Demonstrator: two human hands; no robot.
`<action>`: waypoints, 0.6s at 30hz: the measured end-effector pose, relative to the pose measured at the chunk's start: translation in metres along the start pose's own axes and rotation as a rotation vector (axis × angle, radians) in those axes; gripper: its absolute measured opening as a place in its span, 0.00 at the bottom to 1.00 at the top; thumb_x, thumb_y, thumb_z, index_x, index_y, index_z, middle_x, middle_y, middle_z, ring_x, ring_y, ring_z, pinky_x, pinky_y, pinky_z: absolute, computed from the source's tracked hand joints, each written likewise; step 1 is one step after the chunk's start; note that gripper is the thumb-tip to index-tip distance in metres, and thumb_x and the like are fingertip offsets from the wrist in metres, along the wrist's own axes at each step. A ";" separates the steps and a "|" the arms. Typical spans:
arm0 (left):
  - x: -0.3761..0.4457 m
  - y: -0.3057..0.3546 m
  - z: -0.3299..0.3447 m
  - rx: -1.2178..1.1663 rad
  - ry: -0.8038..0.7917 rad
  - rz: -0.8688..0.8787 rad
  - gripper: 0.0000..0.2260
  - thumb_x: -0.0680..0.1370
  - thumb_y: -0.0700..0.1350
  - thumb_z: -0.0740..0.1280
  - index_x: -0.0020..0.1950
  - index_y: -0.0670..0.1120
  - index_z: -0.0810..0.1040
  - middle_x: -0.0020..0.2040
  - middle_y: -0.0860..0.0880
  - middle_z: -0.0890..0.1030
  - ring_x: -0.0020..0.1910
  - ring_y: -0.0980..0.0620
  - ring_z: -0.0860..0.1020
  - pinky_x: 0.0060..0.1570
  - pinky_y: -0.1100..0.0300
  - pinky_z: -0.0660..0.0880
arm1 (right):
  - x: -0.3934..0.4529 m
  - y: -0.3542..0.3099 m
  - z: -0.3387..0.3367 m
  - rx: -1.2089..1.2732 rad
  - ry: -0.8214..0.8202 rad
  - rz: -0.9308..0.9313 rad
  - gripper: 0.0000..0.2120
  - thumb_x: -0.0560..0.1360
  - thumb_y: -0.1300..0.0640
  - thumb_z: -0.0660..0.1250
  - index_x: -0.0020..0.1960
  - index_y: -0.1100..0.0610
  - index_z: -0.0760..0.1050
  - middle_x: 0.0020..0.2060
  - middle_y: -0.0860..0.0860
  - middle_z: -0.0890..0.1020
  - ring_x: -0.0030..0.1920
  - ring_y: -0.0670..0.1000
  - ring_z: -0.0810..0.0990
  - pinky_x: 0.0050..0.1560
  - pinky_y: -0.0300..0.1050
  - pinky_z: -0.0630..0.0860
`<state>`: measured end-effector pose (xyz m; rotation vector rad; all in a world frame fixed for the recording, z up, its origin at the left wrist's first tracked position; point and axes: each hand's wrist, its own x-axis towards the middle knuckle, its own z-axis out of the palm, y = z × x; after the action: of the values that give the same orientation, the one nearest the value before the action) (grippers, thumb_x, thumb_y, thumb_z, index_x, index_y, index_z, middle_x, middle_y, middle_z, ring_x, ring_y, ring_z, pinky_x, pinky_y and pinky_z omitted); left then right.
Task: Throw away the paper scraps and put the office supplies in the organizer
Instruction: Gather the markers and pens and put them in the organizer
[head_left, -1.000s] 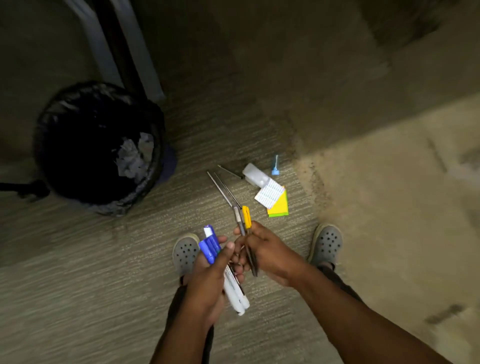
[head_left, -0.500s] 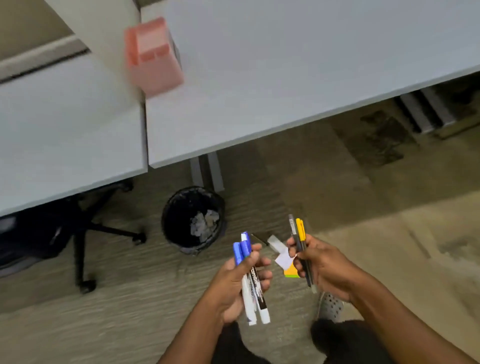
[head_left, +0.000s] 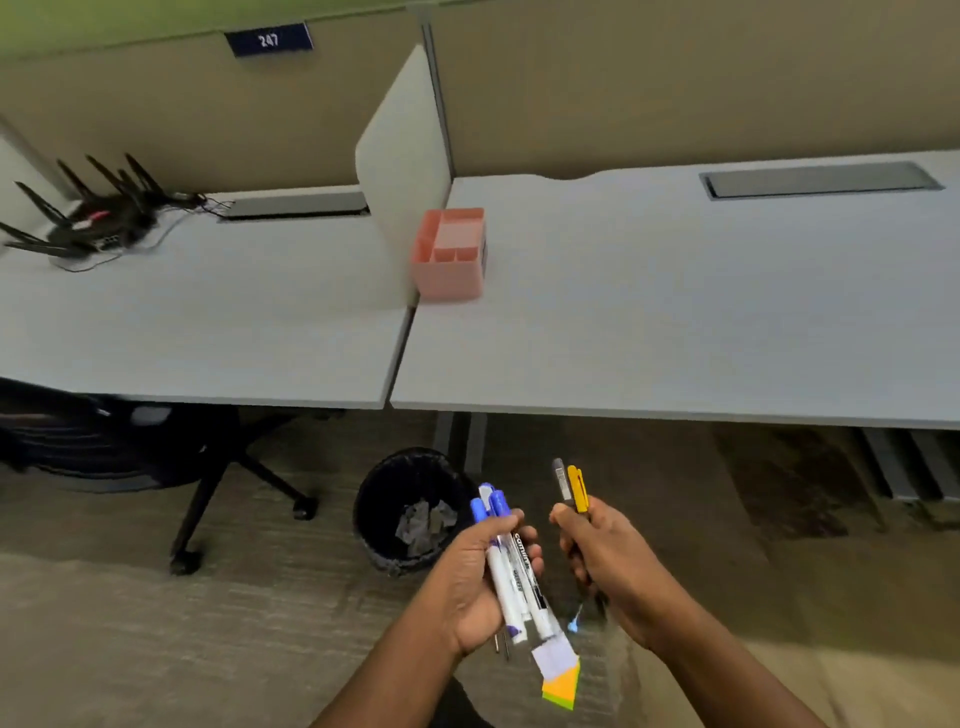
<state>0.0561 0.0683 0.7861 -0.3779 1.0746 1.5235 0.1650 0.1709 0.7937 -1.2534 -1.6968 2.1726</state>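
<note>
My left hand (head_left: 478, 582) grips a bundle of white markers with blue caps (head_left: 511, 566), held upright. My right hand (head_left: 602, 561) is closed around two pens (head_left: 571, 486), one grey and one yellow, their tops sticking up. A pink organizer (head_left: 451, 254) with several compartments stands on the grey desk (head_left: 675, 322), beside the white divider. On the carpet below my hands lie a sticky note pad (head_left: 561, 680), white, orange and green, and a small blue pin (head_left: 573, 625). The black trash bin (head_left: 379, 499) under the desk holds crumpled paper scraps (head_left: 423, 525).
A second desk (head_left: 197, 322) on the left carries a black router (head_left: 98, 218) with antennas and cables. An office chair base (head_left: 208, 499) stands under it, left of the bin. A desk leg (head_left: 467, 441) rises behind the bin. Cubicle walls close the back.
The view has swung up from the floor to the desks, bringing the organizer into full sight. Both hands have drawn slightly apart, each keeping its pens or markers.
</note>
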 end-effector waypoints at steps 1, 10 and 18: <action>0.002 0.012 0.003 0.005 -0.018 0.002 0.07 0.75 0.37 0.64 0.52 0.39 0.78 0.38 0.42 0.80 0.36 0.46 0.78 0.39 0.54 0.79 | 0.007 -0.008 0.005 -0.017 0.010 -0.010 0.10 0.79 0.51 0.61 0.46 0.57 0.74 0.31 0.49 0.74 0.26 0.43 0.68 0.26 0.37 0.66; 0.054 0.166 0.000 0.307 -0.096 0.180 0.08 0.79 0.36 0.63 0.57 0.38 0.76 0.42 0.40 0.84 0.42 0.45 0.82 0.46 0.51 0.80 | 0.113 -0.092 0.070 0.193 0.258 0.024 0.19 0.82 0.44 0.51 0.52 0.56 0.75 0.33 0.52 0.73 0.27 0.46 0.67 0.25 0.41 0.62; 0.153 0.303 0.010 0.648 0.019 0.501 0.05 0.78 0.48 0.67 0.52 0.50 0.74 0.37 0.48 0.79 0.36 0.53 0.78 0.39 0.59 0.77 | 0.231 -0.151 0.109 0.093 0.314 0.054 0.10 0.83 0.54 0.54 0.54 0.58 0.71 0.36 0.57 0.71 0.31 0.50 0.69 0.30 0.42 0.69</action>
<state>-0.2572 0.1987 0.8023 0.3526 1.6838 1.4863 -0.1145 0.2701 0.8030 -1.5337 -1.4387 1.9299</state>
